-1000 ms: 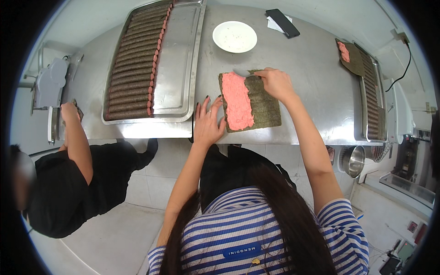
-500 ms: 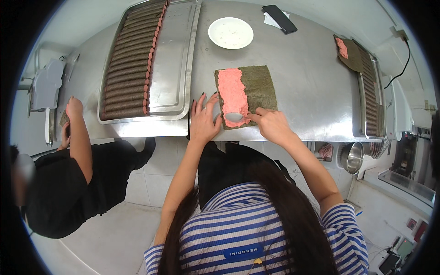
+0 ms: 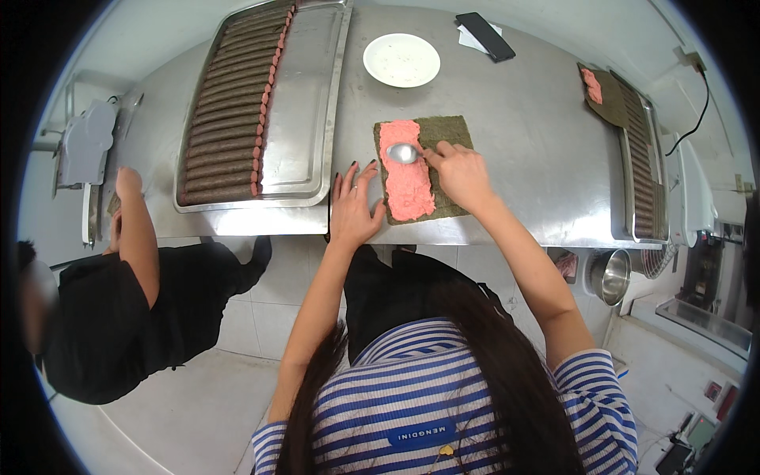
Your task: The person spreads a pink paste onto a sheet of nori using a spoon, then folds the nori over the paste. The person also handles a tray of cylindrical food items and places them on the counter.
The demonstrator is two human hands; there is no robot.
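A dark green seaweed sheet [image 3: 454,131] lies flat between the fingers of the two hands, with a thick strip of pink paste [image 3: 411,196] along its left side. The bowl of a metal spoon [image 3: 402,153] rests over the paste, just left of the right fingertips. The fingers of the right hand [image 3: 461,176] are closed together on the spoon's handle, above the sheet's uncoated part. The left hand [image 3: 355,209] has its fingers spread apart just beside the sheet's left edge; whether the fingertips touch that edge cannot be told.

Left of the left fingers stands a metal tray [image 3: 305,150] with a long row of dark rolls [image 3: 229,119], pink at their right ends. Beyond the fingers of both hands, on the steel table [image 3: 538,150], sit a white plate [image 3: 401,60] and, to its right, a black phone [image 3: 486,36] over white paper [image 3: 469,36]. Well to the right of the right fingers, another seaweed piece [image 3: 609,103] bearing pink paste overlaps a second tray [image 3: 630,210]. Far left of the left fingers, a co-worker in black [image 3: 170,317] works at the table.
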